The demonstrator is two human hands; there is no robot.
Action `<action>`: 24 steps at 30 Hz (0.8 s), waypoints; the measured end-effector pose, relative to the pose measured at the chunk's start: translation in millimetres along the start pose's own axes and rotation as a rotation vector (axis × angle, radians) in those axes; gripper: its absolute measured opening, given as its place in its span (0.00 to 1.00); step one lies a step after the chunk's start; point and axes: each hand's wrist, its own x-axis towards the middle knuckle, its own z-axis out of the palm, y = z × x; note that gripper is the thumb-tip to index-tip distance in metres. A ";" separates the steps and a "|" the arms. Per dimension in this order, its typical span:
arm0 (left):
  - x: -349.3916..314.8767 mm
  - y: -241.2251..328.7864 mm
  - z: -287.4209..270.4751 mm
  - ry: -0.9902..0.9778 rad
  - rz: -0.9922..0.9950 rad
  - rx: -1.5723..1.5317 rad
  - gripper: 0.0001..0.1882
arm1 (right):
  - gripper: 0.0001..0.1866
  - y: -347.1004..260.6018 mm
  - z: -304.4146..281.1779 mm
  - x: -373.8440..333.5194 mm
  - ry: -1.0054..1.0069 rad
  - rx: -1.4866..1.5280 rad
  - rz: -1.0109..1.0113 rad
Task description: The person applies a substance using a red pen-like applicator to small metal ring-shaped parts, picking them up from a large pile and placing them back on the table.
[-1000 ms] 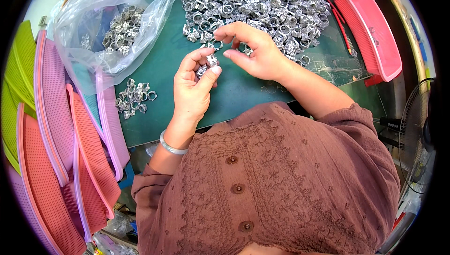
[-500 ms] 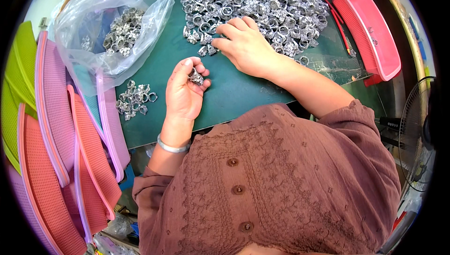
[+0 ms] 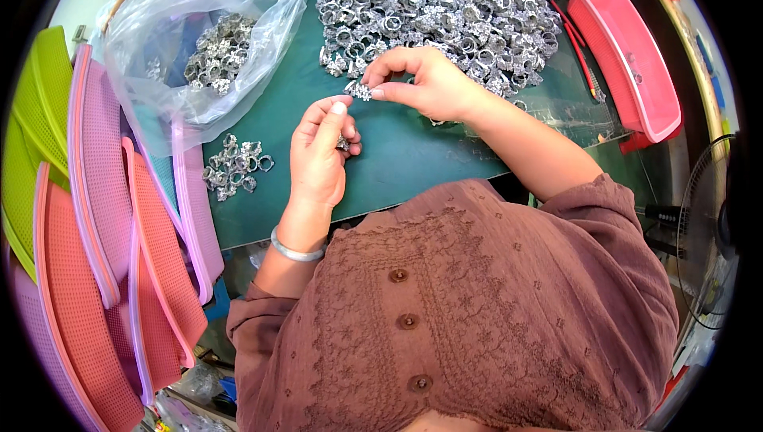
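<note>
My left hand (image 3: pixel 319 146) is closed around a silver ring (image 3: pixel 342 143), mostly hidden by the curled fingers. Between the thumb and fingers of my right hand (image 3: pixel 425 82) is another silver ring (image 3: pixel 360 91) with a clustered, ornate top. That ring is just above the left fingertips. Behind my right hand spreads a large pile of silver rings (image 3: pixel 437 11) on the green table (image 3: pixel 302 185). A small group of rings (image 3: pixel 234 165) lies on the table to the left of my left hand.
A clear plastic bag (image 3: pixel 278 58) holding more rings (image 3: pixel 221 52) sits at the far left. Stacked purple, green and coral baskets (image 3: pixel 87 297) crowd the left side. On the right are a pink basket (image 3: pixel 636 66) and red-handled pliers (image 3: pixel 582 57).
My right hand has drawn back from the pile's edge toward my left hand, with a ring now pinched in it. My left fingers have closed further over their ring. The view has shifted slightly.
</note>
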 end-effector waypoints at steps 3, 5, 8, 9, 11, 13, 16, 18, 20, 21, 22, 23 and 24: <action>-1.4 0.8 4.5 -0.049 0.043 0.024 0.06 | 0.03 -5.6 0.9 -4.0 -0.006 0.510 0.221; -3.3 1.5 9.2 -0.028 0.056 -0.002 0.05 | 0.03 -9.0 2.4 -6.2 -0.011 0.572 0.155; -4.8 2.7 13.8 -0.006 0.064 0.001 0.04 | 0.04 -9.6 3.6 -9.4 -0.009 0.590 0.093; -5.2 3.2 14.6 0.002 0.064 0.010 0.04 | 0.04 -9.5 3.8 -10.1 -0.008 0.585 0.079; -5.3 3.6 15.4 0.006 0.065 0.019 0.04 | 0.03 -9.0 4.3 -10.8 -0.006 0.581 0.058; -5.4 3.5 15.5 0.005 0.073 0.007 0.04 | 0.03 -8.6 4.9 -10.9 -0.007 0.569 0.033; -4.7 3.0 15.5 -0.008 0.081 -0.025 0.05 | 0.04 -7.4 6.2 -11.2 -0.008 0.539 0.001; -4.2 3.4 16.1 -0.017 0.073 -0.026 0.05 | 0.05 -5.5 7.8 -11.7 -0.005 0.522 -0.010; -4.4 4.1 16.2 -0.018 0.048 -0.015 0.05 | 0.07 -5.7 8.7 -12.2 -0.011 0.482 0.019; -4.2 4.4 16.0 -0.019 0.035 -0.009 0.05 | 0.08 -5.9 9.0 -12.2 -0.014 0.462 0.034; -3.9 4.4 15.5 -0.027 0.031 -0.016 0.05 | 0.09 -6.2 9.3 -12.1 -0.011 0.455 0.042; -3.5 4.2 14.8 -0.034 0.028 -0.023 0.05 | 0.10 -6.5 9.5 -11.9 -0.008 0.449 0.051; -3.5 4.0 14.4 -0.041 0.025 -0.030 0.05 | 0.11 -6.9 9.7 -12.0 -0.005 0.443 0.058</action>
